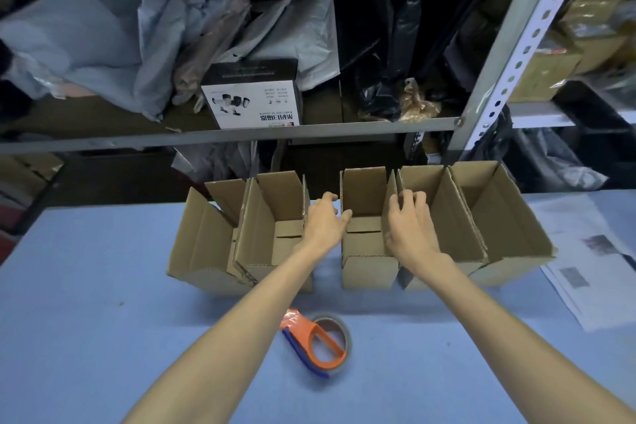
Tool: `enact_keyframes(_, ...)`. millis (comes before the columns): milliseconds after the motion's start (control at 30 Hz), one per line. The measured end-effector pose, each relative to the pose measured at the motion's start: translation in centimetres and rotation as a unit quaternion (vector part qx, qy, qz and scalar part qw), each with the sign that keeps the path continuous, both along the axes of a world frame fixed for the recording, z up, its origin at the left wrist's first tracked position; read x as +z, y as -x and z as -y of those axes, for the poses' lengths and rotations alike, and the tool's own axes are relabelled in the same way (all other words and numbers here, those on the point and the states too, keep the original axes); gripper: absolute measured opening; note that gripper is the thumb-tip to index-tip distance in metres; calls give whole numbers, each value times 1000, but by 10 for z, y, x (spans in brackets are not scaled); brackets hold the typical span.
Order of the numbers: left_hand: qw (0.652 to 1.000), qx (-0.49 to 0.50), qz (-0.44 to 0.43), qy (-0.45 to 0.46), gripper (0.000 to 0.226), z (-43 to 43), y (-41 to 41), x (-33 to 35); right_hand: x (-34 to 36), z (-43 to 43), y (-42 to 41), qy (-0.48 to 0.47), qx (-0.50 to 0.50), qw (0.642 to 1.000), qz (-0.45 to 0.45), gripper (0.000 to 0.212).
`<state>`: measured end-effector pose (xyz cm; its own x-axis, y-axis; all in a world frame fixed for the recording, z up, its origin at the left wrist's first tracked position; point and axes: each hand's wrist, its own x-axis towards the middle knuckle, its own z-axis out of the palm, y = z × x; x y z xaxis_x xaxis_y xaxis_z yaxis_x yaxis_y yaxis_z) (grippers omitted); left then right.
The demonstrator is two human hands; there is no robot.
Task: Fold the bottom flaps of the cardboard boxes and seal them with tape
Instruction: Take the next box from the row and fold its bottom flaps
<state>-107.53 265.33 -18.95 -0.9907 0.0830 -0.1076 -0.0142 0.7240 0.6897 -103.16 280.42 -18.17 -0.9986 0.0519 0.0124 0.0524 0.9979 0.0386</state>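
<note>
Hands apart, left hand [325,217] gripping the left wall and right hand [409,220] curled over the right flap of the middle box [364,251], in the row on the blue table [103,286]. Lift evenly, turn over, press short flaps flat first, then reach for the tape dispenser [318,342] (lying nearer the body). Hidden: box undersides and any tape there; left fingertips hard to make out.

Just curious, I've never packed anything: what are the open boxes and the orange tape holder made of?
Boxes: matte brown corrugated cardboard; wavy fluting shows along cut flap edges. Tape holder: probably smooth orange plastic, judging by its even colour and sheen.
</note>
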Motion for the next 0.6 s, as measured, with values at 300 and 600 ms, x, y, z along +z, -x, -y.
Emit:
enact_keyframes(300,986,-114,-102,69,26,111,-39,33,19,12,-22,155,-2,985,-75,43)
enact_keyframes(600,979,-143,-73,123,34,146,-86,2,-2,85,-81,237,96,963,-82,40)
